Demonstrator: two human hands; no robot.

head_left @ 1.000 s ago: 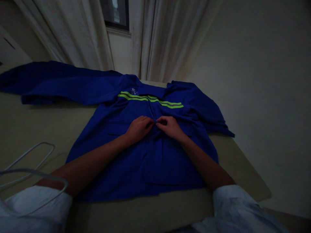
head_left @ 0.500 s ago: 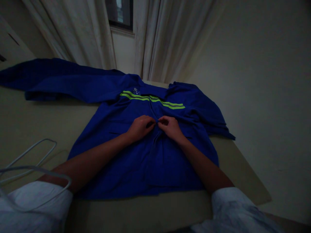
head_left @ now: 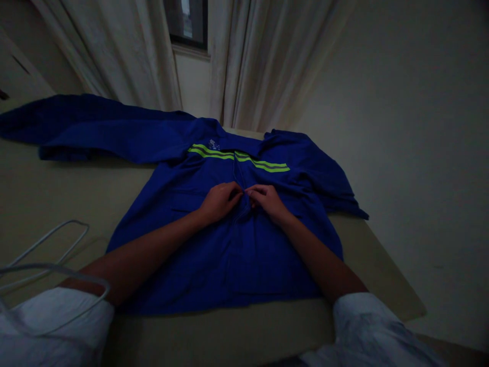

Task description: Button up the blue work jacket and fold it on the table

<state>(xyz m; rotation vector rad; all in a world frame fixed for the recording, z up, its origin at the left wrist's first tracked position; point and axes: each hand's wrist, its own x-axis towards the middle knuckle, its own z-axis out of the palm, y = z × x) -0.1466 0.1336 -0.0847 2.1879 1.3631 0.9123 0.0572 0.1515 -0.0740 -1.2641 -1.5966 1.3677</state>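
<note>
Watching feed: blue jacket (head_left: 179,239) laid flat on table (head_left: 376,265), collar at far side, hi-vis stripes (head_left: 237,156) across chest. L hand (head_left: 219,203) and R hand (head_left: 267,200) close together at centre front, both clamped on front edges; fastener too dark to tell. White wire hanger (head_left: 49,242) just beside L arm.

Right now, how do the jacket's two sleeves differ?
The left sleeve lies flat, stretched out sideways to the view's edge; the right sleeve is bunched in folds beside the jacket. The left looks smooth, the right rumpled. Both are blue and lie on the table.
</note>
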